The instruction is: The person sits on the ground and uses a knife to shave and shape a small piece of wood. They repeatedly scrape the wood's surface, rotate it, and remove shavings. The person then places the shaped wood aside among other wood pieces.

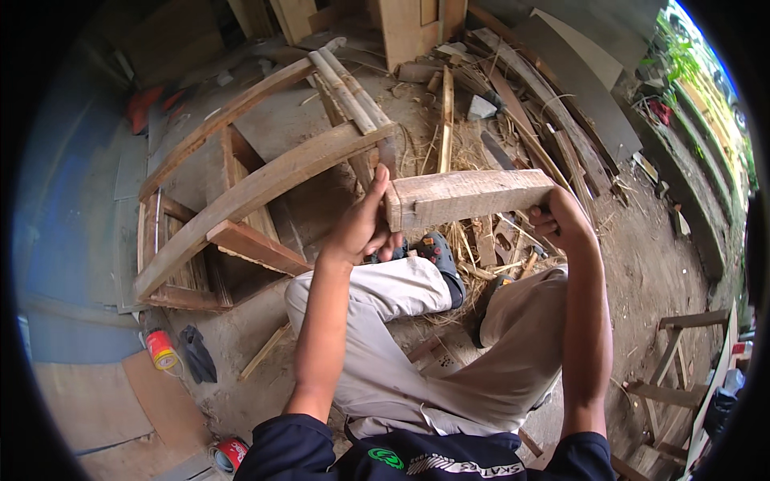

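Observation:
A short, thick block of rough-sawn wood (pixel 473 198) is held crosswise above my knees. My left hand (pixel 362 226) grips its left end, with the thumb up along the end and the fingers curled below. Around the right end my right hand (pixel 566 218) is closed, its fingers bent underneath. Just beyond my left hand stands a wooden frame (pixel 265 178) with curved rails, upright slats and crosspieces; the block's left end overlaps its near corner in view, and I cannot tell whether they touch.
Wood shavings and offcuts (pixel 481 240) lie around my feet. Planks and boards (pixel 553 104) are piled at the far right. On the left floor are a red-and-yellow can (pixel 161 350), a dark cloth (pixel 197 353) and another red can (pixel 230 454). A wooden stand (pixel 674 393) is at right.

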`<state>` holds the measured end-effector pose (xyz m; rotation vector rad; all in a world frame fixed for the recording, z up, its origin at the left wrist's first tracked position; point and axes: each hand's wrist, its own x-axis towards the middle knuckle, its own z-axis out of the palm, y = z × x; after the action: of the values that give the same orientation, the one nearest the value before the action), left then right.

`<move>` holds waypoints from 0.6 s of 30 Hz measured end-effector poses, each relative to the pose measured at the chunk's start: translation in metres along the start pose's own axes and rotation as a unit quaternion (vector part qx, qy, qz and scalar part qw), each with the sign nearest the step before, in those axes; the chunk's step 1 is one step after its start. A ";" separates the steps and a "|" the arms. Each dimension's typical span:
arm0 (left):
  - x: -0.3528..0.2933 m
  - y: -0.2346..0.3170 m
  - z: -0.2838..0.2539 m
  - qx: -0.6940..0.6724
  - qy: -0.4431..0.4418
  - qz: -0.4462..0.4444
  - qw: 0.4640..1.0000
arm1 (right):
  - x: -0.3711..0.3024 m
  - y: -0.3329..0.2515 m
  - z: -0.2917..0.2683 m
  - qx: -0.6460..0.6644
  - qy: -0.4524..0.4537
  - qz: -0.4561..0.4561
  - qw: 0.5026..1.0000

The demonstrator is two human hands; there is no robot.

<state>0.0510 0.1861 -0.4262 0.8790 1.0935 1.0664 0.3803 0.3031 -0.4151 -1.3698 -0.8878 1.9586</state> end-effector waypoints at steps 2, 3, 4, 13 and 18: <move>-0.006 0.004 0.007 0.075 0.059 0.059 0.994 | -0.002 0.003 0.004 -0.007 -0.007 -0.025 1.000; -0.009 0.007 0.009 0.127 0.101 0.086 0.983 | -0.004 0.003 0.006 -0.002 -0.016 -0.044 0.999; -0.011 0.009 0.012 0.130 0.125 0.103 0.978 | -0.004 0.004 0.007 -0.001 -0.018 -0.045 0.999; -0.018 0.009 0.009 -0.010 0.113 0.261 0.959 | -0.009 0.004 0.009 0.053 -0.078 -0.131 0.987; -0.017 0.001 0.014 -0.121 0.082 0.325 0.934 | -0.016 0.004 0.012 0.039 -0.034 -0.160 0.986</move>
<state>0.0621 0.1689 -0.4180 0.9878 0.7867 1.8111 0.3733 0.2865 -0.4061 -1.0476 -0.9841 1.7802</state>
